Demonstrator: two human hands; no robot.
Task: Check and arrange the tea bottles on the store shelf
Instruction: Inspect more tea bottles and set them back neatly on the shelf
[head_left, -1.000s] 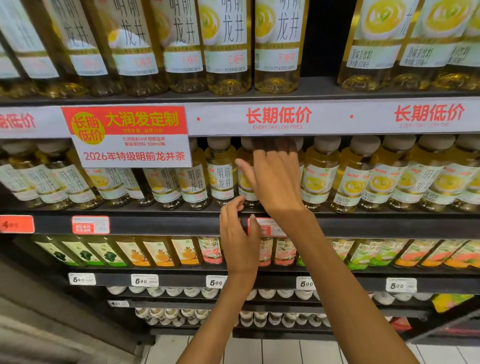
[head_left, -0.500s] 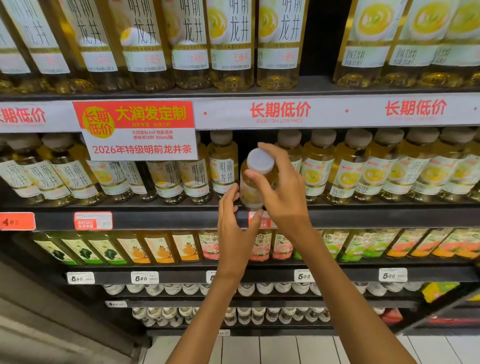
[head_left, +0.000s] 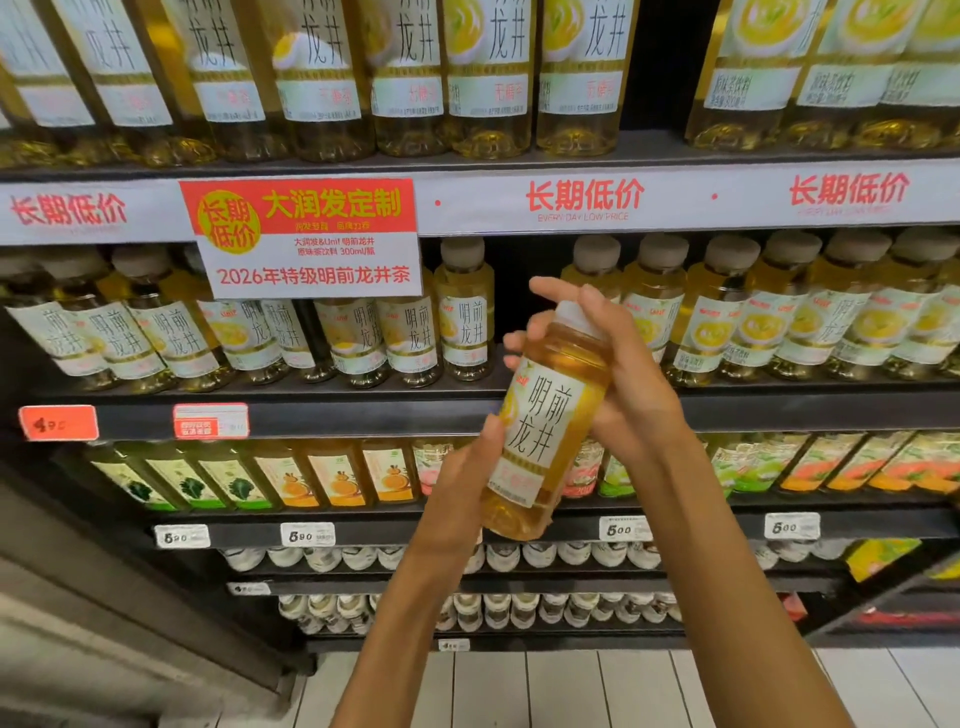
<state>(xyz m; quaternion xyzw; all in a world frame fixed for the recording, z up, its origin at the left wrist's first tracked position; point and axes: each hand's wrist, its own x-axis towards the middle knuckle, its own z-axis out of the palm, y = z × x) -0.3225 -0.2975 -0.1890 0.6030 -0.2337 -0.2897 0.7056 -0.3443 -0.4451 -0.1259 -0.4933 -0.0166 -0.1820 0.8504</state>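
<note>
Both hands (head_left: 613, 384) grip a "明前龙井" tea bottle (head_left: 545, 415).

The amber plastic tea bottle with a white cap (head_left: 545, 415), held off the shelf, carries a white label reading 明前龙井 in large black characters. The red-and-white paper promotion sign (head_left: 306, 236) clipped to the shelf edge reads 长期低价, 大润发定制 and 2026年特级明前龙井茶, with 300ml in small print. The white shelf-edge strip (head_left: 584, 200) repeats 长期低价 in red above EVERY DAY LOW PRICE. A red price tag (head_left: 58, 423) lower left shows 4.9-something; small white price tags (head_left: 621, 529) below read 500.
</note>
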